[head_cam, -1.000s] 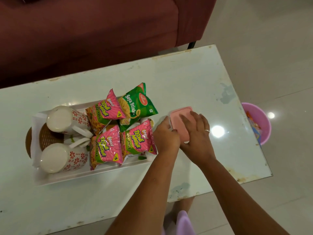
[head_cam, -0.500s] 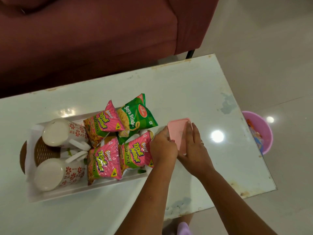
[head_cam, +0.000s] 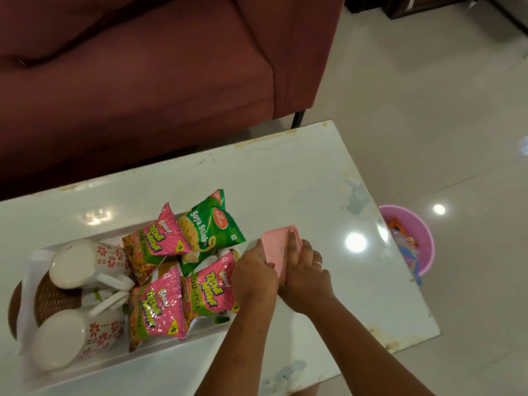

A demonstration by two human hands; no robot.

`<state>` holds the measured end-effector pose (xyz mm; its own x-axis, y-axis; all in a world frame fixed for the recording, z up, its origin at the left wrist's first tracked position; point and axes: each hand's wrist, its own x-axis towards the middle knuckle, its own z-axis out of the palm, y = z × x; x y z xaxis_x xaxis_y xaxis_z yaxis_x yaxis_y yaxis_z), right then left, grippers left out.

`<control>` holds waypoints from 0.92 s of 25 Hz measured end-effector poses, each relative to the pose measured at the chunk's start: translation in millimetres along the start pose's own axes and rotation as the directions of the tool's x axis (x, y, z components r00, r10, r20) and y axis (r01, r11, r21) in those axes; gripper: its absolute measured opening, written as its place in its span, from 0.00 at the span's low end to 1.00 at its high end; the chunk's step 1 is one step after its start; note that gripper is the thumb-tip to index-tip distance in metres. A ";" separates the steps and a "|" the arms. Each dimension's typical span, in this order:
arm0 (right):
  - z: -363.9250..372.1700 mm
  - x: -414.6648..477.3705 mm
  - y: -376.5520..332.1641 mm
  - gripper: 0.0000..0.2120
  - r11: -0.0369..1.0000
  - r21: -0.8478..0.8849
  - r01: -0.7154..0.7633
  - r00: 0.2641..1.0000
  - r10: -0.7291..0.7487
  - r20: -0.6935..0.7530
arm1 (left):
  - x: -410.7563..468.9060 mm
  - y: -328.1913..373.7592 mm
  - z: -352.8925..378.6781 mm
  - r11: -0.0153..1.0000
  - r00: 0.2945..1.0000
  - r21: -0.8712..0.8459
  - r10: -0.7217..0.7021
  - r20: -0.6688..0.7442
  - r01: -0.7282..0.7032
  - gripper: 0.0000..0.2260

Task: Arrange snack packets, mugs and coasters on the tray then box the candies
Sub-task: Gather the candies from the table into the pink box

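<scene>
A pink box (head_cam: 278,242) with its lid on sits on the white table (head_cam: 300,181), just right of the tray. My left hand (head_cam: 255,277) grips its left side. My right hand (head_cam: 304,274) lies on the lid with fingers stretched flat. The white tray (head_cam: 100,364) carries three pink snack packets (head_cam: 155,242) and a green one (head_cam: 210,227). Two white mugs with red flowers (head_cam: 85,262) lie on their sides at its left end, over brown woven coasters (head_cam: 50,298). No candies are visible.
A maroon sofa (head_cam: 143,81) stands behind the table. On the tiled floor to the right sits a pink bin (head_cam: 423,241) holding wrappers. The table's right and near edges run close to my arms.
The view has tilted up, so the table sits lower in frame. Both hands stay on the pink box; my right fingers have straightened along the lid.
</scene>
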<state>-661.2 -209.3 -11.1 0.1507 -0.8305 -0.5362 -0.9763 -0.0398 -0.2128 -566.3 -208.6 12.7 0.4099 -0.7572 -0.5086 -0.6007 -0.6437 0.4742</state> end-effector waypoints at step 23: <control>3.8 4.8 -5.2 0.19 0.774 0.633 0.007 0.977 0.129 -0.169 | -34.7 -36.5 1.8 0.823 0.908 0.437 0.418 -0.031 -0.364 0.22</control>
<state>-654.8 -211.0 -15.7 -0.0050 -0.9107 -0.4131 -0.6567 0.3145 -0.6854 -559.8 -158.6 11.8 0.1423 -0.9600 -0.2413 -0.9431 -0.2055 0.2616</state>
